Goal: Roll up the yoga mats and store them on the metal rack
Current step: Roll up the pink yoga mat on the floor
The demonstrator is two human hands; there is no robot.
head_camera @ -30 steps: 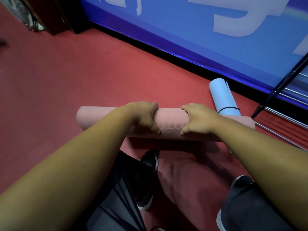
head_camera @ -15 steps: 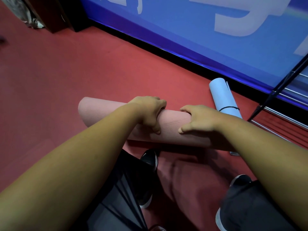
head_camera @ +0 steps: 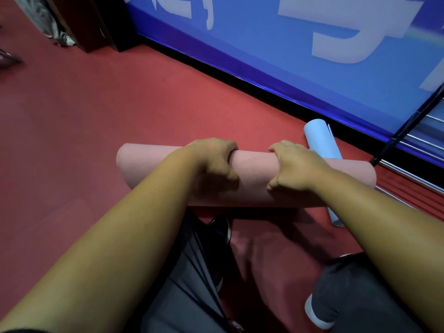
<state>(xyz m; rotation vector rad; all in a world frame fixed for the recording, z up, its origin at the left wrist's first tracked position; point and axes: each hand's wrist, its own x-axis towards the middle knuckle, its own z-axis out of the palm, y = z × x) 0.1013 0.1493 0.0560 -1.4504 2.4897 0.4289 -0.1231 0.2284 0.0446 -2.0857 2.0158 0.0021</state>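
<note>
A pink yoga mat point(head_camera: 254, 174), rolled into a thick tube, lies crosswise in front of me above the red floor. My left hand point(head_camera: 213, 162) grips the roll left of its middle, fingers curled over the far side. My right hand point(head_camera: 295, 167) grips it right of the middle, thumb on the near side. Behind it lies a rolled light blue yoga mat point(head_camera: 320, 143), partly hidden by the pink roll and my right arm. The metal rack point(head_camera: 408, 169) shows its low bars at the right edge.
A blue banner wall point(head_camera: 312, 75) with a black base runs diagonally behind the mats. Dark furniture point(head_camera: 79, 22) stands at the top left. My knees and shoes point(head_camera: 223, 227) are below the pink roll. Red floor point(head_camera: 84, 121) spreads to the left.
The pink roll tilted with its left end up half a second ago and is level again now, slightly higher in view. Both hands kept their hold on it.
</note>
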